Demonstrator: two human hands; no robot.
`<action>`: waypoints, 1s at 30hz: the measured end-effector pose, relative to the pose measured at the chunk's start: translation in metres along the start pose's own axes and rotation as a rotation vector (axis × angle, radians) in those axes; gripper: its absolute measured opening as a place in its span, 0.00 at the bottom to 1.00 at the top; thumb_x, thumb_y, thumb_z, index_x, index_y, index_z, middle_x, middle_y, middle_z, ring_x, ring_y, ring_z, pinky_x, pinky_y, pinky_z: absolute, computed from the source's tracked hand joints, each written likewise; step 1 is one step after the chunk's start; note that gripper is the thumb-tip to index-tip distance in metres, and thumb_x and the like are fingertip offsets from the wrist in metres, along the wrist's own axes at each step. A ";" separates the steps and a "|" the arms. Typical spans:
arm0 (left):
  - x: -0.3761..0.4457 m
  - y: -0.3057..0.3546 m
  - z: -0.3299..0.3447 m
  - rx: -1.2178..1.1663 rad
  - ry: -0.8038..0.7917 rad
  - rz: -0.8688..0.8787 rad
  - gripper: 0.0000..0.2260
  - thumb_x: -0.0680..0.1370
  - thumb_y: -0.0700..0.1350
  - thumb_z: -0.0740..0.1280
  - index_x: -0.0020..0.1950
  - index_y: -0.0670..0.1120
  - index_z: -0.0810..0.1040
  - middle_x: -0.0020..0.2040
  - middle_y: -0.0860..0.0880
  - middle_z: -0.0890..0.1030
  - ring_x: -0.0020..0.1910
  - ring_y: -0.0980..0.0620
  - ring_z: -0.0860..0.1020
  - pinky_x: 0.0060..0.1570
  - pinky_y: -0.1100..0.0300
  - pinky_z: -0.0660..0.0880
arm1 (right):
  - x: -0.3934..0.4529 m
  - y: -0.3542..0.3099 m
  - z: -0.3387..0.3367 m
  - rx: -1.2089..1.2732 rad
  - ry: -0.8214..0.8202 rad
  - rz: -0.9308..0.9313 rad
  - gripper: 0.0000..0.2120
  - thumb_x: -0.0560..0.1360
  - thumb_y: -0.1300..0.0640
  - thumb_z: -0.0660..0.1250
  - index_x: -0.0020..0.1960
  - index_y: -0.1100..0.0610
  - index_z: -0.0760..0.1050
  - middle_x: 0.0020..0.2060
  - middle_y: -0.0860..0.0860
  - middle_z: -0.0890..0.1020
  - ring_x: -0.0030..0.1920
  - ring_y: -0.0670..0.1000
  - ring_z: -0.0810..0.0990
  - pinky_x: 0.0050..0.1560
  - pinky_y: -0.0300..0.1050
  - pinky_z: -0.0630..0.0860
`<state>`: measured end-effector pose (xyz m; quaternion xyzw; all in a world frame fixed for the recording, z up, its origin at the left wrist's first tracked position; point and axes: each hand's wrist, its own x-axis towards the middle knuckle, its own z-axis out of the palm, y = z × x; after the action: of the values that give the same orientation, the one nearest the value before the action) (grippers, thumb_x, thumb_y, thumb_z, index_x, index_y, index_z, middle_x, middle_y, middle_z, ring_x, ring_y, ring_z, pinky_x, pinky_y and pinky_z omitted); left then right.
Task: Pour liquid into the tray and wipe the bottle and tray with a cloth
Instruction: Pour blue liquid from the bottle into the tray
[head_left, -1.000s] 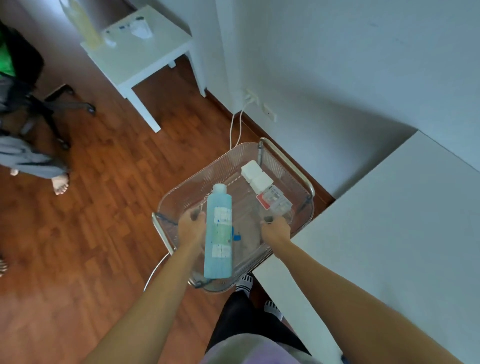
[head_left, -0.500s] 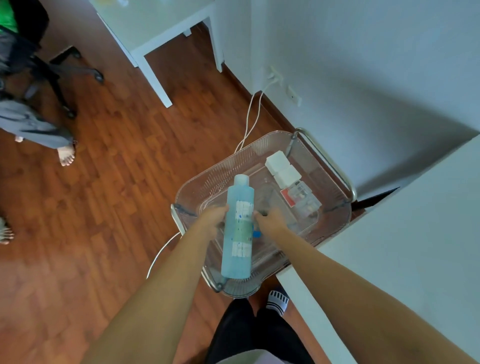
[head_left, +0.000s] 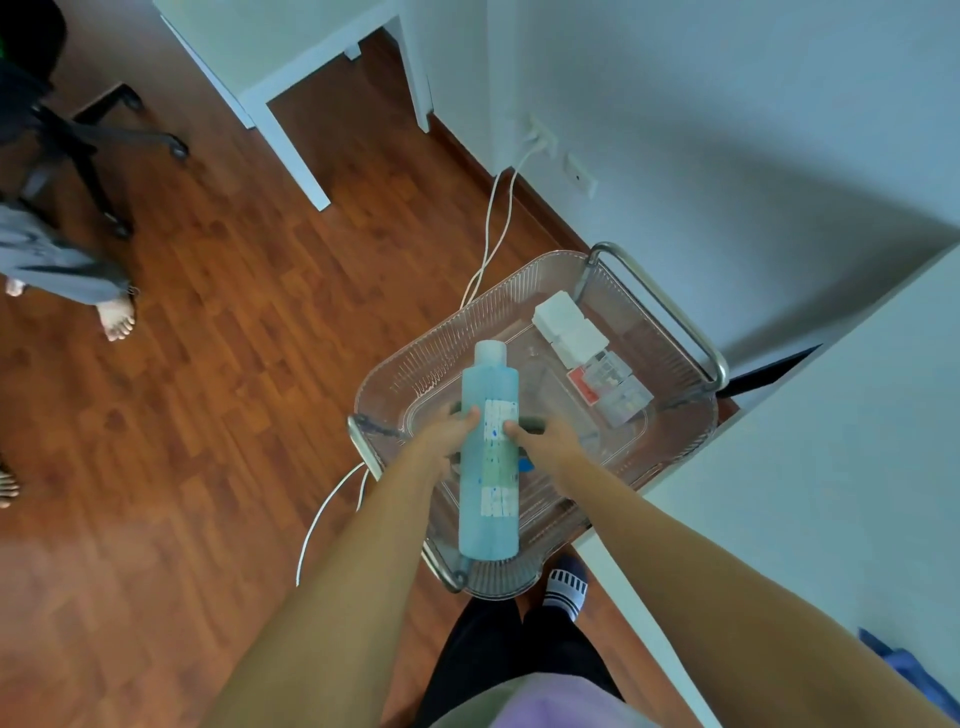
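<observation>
Our left hand (head_left: 448, 427) sits against the left side of the bottle (head_left: 489, 457), fingers curled onto it just below the shoulder. The bottle is a tall blue one standing between our two hands, inside the clear tray (head_left: 680, 447). On its other side our right hand (head_left: 545, 435) has its fingertips touching the label; we cannot tell whether that hand is gripping or only steadying. A small blue piece (head_left: 525, 464), perhaps the cap, shows just under the right hand.

We judge the bottle nearly full, so fairly heavy for its size, with smooth plastic walls that may give a little under a squeeze and turn slippery once wet. We would take it round the middle, on the label where the grip is better. The tray looks stiff, light and ribbed, with metal handles (head_left: 670, 312) at its ends; those seem the safest hold once there is liquid in it.

Beyond the right hand lie the white blocks (head_left: 569, 325) and a small clear pack (head_left: 615, 389).

Counted: one bottle, one tray, two handles, two white blocks, one pack. A blue cloth (head_left: 904, 670) shows at the right edge, well apart from both hands.
</observation>
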<state>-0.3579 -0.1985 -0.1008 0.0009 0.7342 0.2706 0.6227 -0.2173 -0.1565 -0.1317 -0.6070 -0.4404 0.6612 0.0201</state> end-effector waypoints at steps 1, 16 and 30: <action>-0.003 0.000 0.000 0.021 0.008 0.043 0.21 0.82 0.48 0.62 0.74 0.50 0.64 0.64 0.46 0.77 0.51 0.44 0.78 0.52 0.41 0.78 | -0.003 -0.001 -0.001 0.001 0.012 -0.023 0.19 0.76 0.53 0.68 0.64 0.60 0.76 0.56 0.54 0.82 0.55 0.55 0.81 0.57 0.54 0.79; -0.068 0.026 -0.030 -0.274 -0.167 0.779 0.17 0.80 0.42 0.64 0.68 0.54 0.70 0.63 0.47 0.80 0.60 0.46 0.80 0.50 0.53 0.81 | -0.058 -0.089 -0.010 -0.112 0.078 -0.618 0.17 0.74 0.58 0.70 0.62 0.57 0.75 0.59 0.51 0.81 0.55 0.45 0.80 0.56 0.41 0.78; -0.044 0.026 -0.030 -0.219 -0.283 0.752 0.20 0.85 0.43 0.54 0.77 0.50 0.64 0.76 0.51 0.67 0.75 0.48 0.65 0.72 0.46 0.65 | -0.045 -0.059 -0.011 -0.184 0.208 -0.760 0.20 0.74 0.64 0.69 0.64 0.60 0.71 0.61 0.53 0.79 0.61 0.44 0.75 0.61 0.35 0.74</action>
<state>-0.3843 -0.2028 -0.0478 0.2399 0.5568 0.5527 0.5718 -0.2267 -0.1396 -0.0593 -0.4637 -0.6865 0.4996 0.2531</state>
